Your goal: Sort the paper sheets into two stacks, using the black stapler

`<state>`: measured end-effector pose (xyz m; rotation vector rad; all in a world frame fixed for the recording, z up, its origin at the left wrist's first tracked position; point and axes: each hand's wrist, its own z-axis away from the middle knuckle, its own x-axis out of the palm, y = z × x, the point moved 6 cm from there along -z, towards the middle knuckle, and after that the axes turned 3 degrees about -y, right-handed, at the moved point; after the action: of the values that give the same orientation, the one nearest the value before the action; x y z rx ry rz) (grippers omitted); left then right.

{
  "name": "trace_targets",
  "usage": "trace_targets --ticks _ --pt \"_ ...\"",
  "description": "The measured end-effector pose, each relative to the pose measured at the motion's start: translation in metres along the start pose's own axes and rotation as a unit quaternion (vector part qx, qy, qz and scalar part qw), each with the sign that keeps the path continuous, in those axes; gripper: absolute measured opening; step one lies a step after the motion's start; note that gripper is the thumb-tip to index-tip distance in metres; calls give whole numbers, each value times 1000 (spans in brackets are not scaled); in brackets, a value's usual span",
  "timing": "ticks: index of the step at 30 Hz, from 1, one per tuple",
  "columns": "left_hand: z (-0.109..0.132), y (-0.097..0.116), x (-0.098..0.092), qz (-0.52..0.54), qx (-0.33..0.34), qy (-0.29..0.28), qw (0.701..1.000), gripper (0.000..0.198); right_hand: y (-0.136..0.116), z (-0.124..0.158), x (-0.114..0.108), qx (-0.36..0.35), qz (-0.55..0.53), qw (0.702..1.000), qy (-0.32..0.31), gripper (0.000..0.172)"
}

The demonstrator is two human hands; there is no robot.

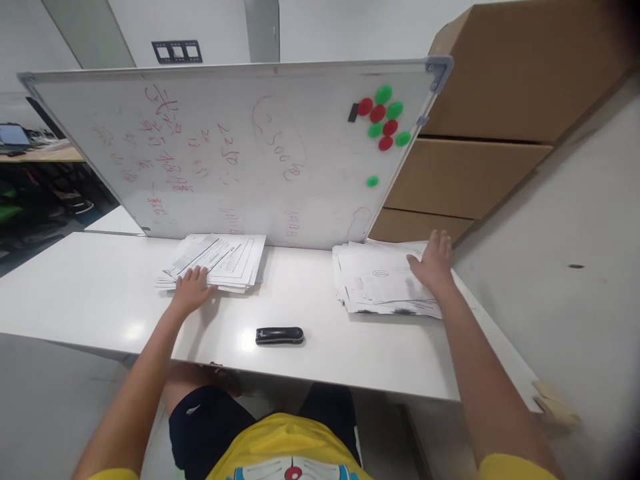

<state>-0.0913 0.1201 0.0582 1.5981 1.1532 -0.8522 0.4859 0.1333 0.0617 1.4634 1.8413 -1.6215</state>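
My left hand [193,289] rests on the near edge of a stack of printed papers [233,260], its fingers stretched out over the top sheet. The sheets in that stack lie at slightly different angles. On the right, my right hand [434,263] lies with spread fingers at the right side of a second, wider pile of papers [383,277], touching it. The pile's edges are uneven, and dark marks show along its near side. Between the two stacks, closer to me, a black stapler [279,335] lies on the white table [305,363].
A whiteboard [320,200] with red handwriting leans at the table's back edge, carrying red and green round magnets [377,113]. Cardboard boxes [465,177] are stacked behind it on the right, beside a white wall [565,220]. A laptop [14,135] stands on another desk far left.
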Motion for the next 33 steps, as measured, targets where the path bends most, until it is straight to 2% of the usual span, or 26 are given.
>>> trace_targets --ticks 3,5,7,8,9,10,11,13,14,15,16,18,20,23,24,25,28,30,31,33 --pt "1 -7 -3 -7 -14 -4 1000 33 -56 36 7 -104 -70 992 14 80" --pt "11 -9 1 -13 -33 -3 999 27 -89 72 22 -126 -163 978 -24 75" --pt "29 -5 6 -16 -48 29 998 29 -113 111 49 -70 -278 950 -125 73" --pt "40 4 9 -15 -27 53 998 32 -122 131 64 -20 -338 923 -184 73" --pt "52 17 12 -13 19 79 997 34 -129 149 78 34 -391 889 -234 73" --pt "66 37 16 -13 104 95 990 34 -137 164 90 77 -447 846 -281 69" --pt "80 60 20 -17 206 102 973 34 -144 175 98 113 -503 795 -321 65" --pt "105 99 28 -41 384 82 919 32 -157 184 105 158 -591 694 -378 58" --pt "112 112 31 -57 440 62 894 33 -160 183 105 169 -616 660 -396 57" --pt "114 120 34 -72 476 38 876 34 -161 180 105 176 -623 645 -407 57" --pt "113 124 35 -84 497 16 863 35 -158 176 104 184 -611 649 -415 55" --pt "107 126 38 -94 514 -8 852 36 -147 174 105 208 -554 688 -420 53" --pt "101 125 41 -96 496 -2 863 35 -135 182 106 230 -519 708 -420 53" --pt "102 131 49 -89 418 18 904 37 -127 204 109 223 -574 668 -419 50" --pt "105 136 51 -82 397 18 914 38 -124 210 110 218 -593 660 -405 49" --pt "109 141 53 -72 384 11 920 39 -120 214 112 220 -601 667 -382 47" --pt "108 146 53 -25 377 -58 924 41 -100 219 115 244 -584 717 -292 40" --pt "89 124 49 6 358 -106 928 47 -86 220 117 266 -572 735 -248 40" --pt "73 103 46 14 333 -113 936 51 -79 221 117 276 -569 740 -227 40" --pt "35 42 37 -19 217 -73 973 55 -66 224 117 287 -565 750 -189 38"
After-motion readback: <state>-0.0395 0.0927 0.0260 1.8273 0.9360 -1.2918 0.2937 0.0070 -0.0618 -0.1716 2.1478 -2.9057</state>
